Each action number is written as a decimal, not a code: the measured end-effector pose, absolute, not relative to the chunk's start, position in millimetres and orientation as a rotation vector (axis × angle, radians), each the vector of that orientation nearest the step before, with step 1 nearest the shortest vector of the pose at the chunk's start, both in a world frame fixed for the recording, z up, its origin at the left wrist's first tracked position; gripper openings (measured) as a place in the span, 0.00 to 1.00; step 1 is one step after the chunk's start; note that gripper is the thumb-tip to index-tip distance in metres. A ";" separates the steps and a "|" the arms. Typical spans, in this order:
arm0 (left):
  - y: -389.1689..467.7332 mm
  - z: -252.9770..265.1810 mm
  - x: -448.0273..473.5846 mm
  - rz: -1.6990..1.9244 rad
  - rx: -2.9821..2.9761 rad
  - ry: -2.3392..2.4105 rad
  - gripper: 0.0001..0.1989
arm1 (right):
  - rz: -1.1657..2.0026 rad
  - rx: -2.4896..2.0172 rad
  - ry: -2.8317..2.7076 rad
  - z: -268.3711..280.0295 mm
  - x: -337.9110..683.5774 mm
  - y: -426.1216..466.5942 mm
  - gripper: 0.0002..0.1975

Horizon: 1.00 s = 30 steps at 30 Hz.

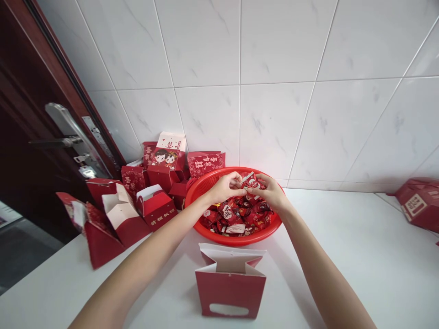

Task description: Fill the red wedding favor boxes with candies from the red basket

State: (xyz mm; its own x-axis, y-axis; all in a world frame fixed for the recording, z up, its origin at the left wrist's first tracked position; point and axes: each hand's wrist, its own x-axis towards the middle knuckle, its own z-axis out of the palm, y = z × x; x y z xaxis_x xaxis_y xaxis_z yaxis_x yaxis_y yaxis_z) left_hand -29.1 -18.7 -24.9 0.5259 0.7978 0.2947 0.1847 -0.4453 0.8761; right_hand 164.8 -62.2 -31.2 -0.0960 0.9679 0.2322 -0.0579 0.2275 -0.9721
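Above a red plastic basket [202, 233], my left hand [224, 188] and my right hand [272, 194] come together. Between them is a small red candy packet [253, 183] with white print. My right thumb and fingers grip its right side, while the left fingers pinch close at its left edge. Many red wrapped candies [230, 213] fill the basket below. Nearer to me, between my forearms, a dark red gift box [230, 292] stands upright with its top open.
Several red gift boxes [161, 210] are clustered on the white table [329, 237] left of the basket, some with open flaps. A red package [420, 205] lies at the far right. Behind rises a tiled wall [274, 128]; at left is a door with a metal handle [68, 137].
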 end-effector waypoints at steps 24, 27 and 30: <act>-33.0 -20.3 -24.8 0.018 2.509 1.421 0.07 | 1.152 -0.883 -1.122 -29.4 164.0 -60.0 0.22; -24.5 -19.6 -32.1 0.193 2.429 1.421 0.08 | 1.179 -0.898 -1.081 -29.1 163.4 -60.2 0.23; -17.3 -21.7 -36.3 0.430 2.280 1.346 0.10 | 1.197 -0.916 -1.089 -30.4 163.6 -59.5 0.23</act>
State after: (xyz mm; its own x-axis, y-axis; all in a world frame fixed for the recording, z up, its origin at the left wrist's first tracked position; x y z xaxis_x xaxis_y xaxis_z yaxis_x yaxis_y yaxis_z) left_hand -36.3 -17.3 -21.7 0.4740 0.8798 0.0365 0.7377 -0.4193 0.5292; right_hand 163.6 -59.5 -30.4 0.0275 0.9877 0.1541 -0.2466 0.1561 -0.9565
